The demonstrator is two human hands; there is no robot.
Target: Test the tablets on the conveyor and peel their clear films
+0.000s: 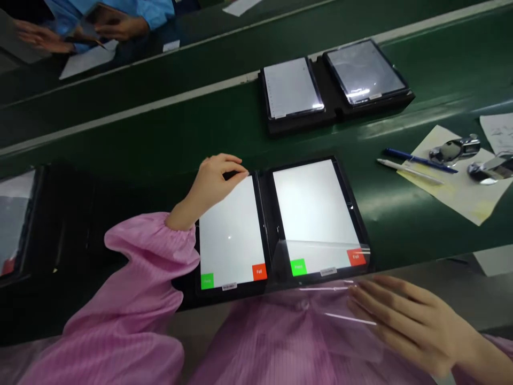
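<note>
Two tablets lie side by side in a dark tray in front of me, with lit white screens and green and red "Fail" boxes along the bottom. Over the top of the left tablet [230, 235] is my left hand [212, 184], its thumb and fingers drawn together; what they pinch, if anything, cannot be made out. My right hand [412, 323], slightly blurred, grips the edge of a clear plastic film [332, 313] just off the table's front edge. The film reaches over the lower part of the right tablet [316, 208].
Farther back, a black tray [276, 127] carries two more tablets. At right, a blue pen [420, 160], a white pen [409, 170] and shiny metal items [455, 149] lie on paper. Another tablet [16, 214] is at far left. Across the line, a person in a blue sleeve [156, 12] holds a device.
</note>
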